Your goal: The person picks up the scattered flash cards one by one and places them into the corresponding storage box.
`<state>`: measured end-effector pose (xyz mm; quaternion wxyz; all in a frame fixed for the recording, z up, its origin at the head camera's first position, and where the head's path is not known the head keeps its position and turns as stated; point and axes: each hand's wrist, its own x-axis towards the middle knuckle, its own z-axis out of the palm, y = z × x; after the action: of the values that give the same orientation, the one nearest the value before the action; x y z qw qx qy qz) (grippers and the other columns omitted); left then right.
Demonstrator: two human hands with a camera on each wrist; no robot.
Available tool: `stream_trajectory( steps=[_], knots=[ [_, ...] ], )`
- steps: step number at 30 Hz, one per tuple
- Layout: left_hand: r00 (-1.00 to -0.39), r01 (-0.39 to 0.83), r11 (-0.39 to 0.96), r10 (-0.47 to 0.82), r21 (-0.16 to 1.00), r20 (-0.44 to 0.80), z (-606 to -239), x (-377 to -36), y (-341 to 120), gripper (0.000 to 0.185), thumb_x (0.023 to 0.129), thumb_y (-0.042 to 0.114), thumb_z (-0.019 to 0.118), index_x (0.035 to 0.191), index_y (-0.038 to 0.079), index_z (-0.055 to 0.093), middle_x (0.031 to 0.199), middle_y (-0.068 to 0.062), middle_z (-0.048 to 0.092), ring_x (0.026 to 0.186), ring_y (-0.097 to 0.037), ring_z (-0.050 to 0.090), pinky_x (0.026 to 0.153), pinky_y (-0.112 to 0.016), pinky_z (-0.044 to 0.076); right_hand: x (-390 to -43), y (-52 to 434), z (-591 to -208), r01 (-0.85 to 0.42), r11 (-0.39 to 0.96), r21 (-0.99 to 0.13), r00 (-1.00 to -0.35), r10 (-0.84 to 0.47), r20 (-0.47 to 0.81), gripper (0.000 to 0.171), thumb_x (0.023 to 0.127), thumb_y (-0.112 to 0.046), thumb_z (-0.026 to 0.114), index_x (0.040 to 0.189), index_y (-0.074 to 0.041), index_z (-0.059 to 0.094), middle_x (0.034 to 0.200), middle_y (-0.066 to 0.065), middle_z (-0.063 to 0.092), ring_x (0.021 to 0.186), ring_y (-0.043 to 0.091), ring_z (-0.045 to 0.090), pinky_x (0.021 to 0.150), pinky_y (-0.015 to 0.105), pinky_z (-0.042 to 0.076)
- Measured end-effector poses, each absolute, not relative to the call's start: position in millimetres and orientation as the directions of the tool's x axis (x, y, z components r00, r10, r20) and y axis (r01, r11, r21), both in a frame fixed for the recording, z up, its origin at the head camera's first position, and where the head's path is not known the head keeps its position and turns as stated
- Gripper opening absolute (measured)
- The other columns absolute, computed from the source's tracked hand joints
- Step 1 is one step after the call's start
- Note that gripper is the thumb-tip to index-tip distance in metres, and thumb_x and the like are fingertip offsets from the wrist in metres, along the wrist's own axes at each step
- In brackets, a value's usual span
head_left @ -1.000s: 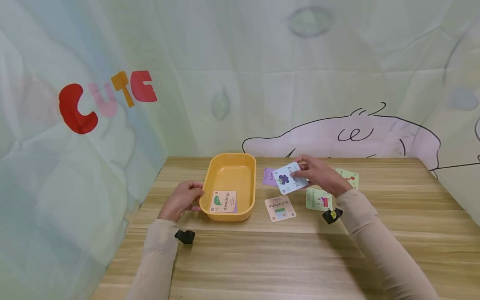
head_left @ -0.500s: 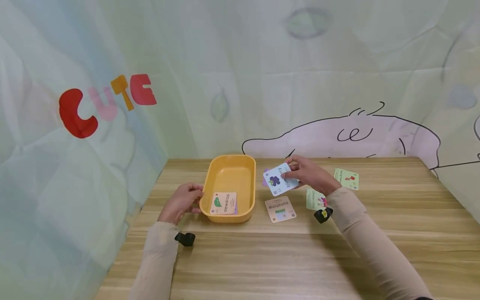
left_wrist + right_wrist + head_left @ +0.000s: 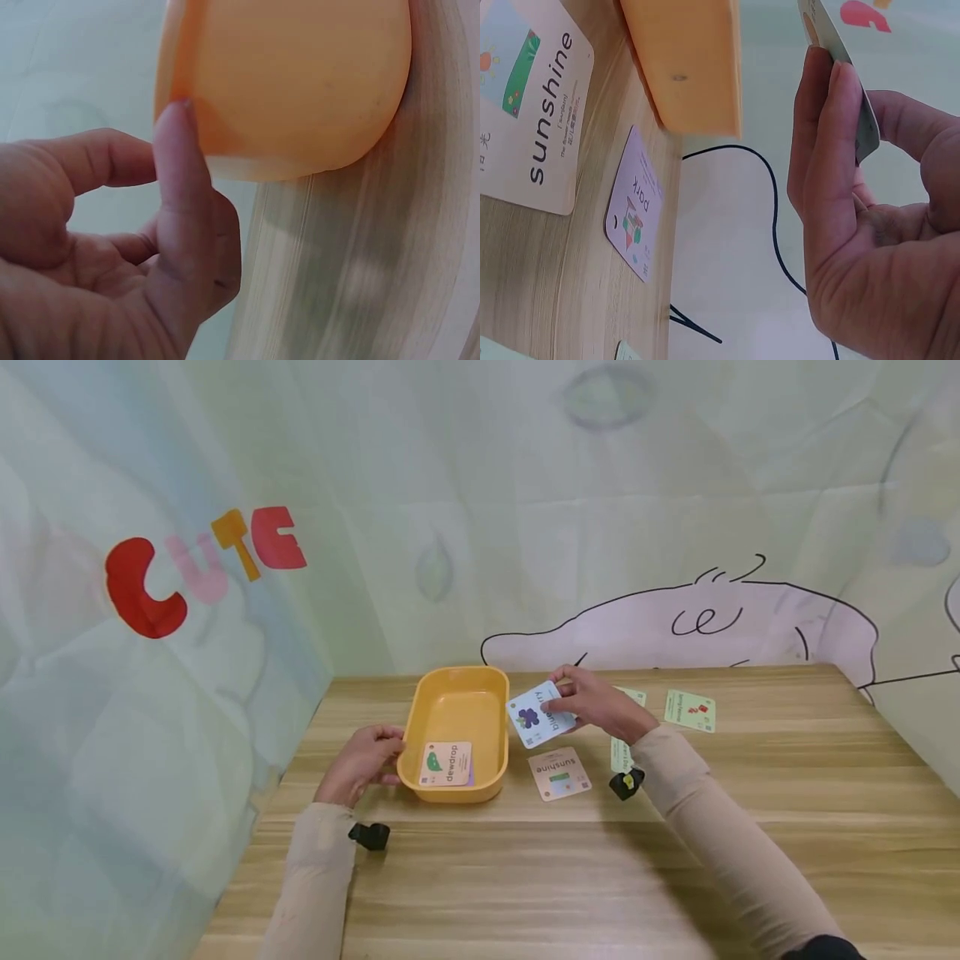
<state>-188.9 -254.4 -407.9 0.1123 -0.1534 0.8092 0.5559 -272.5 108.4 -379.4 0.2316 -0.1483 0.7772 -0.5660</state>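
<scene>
Far left, on the cloth wall: red, pink and orange letters [image 3: 202,568] spelling CUTE. Below, at the table's [image 3: 525,877] left edge: left hand [image 3: 360,764] resting against the short left end of the orange tray [image 3: 457,689], thumb straight and pressed on the tray's outer wall, other fingers loosely curled beside it, closed round nothing. Inside the tray, at its near end: a "dewdrop" card [image 3: 446,763] lying flat on a purple card whose edge just shows. Right of the tray, flat on the wood: a "sunshine" card [image 3: 559,773]. Above that, just past the tray's right rim and off the table: a pale blue card [image 3: 540,716] with a purple picture, pinched at its right edge by the right hand [image 3: 596,703], thumb on one face, fingers [image 3: 825,150] flat on the other. Under the hand, seen from the right wrist: a purple "park" card [image 3: 636,204] flat on the table beside the tray. Further right: a green card [image 3: 617,752] partly hidden by the sleeve, then another green card [image 3: 690,710] lying well apart near the back edge.
</scene>
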Motion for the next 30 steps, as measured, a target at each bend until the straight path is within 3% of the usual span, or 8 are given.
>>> stream_trajectory(
  steps=[30],
  knots=[
    [-0.926,-0.378,0.336,-0.128,0.863,-0.356,-406,-188,-252,0.032,0.106,0.016,0.051,0.133,0.0,0.054,0.121,-0.017,0.056,0.091,-0.022,0.062,0.069,-0.035,0.064,-268,68,-381,0.033,0.31,-0.95,-0.844,-0.501,-0.193,0.033,0.097,-0.007,0.067,0.126,-0.007,0.05,0.116,0.017,0.068,0.094,0.025,0.072,0.077,0.038,0.063]
  ],
)
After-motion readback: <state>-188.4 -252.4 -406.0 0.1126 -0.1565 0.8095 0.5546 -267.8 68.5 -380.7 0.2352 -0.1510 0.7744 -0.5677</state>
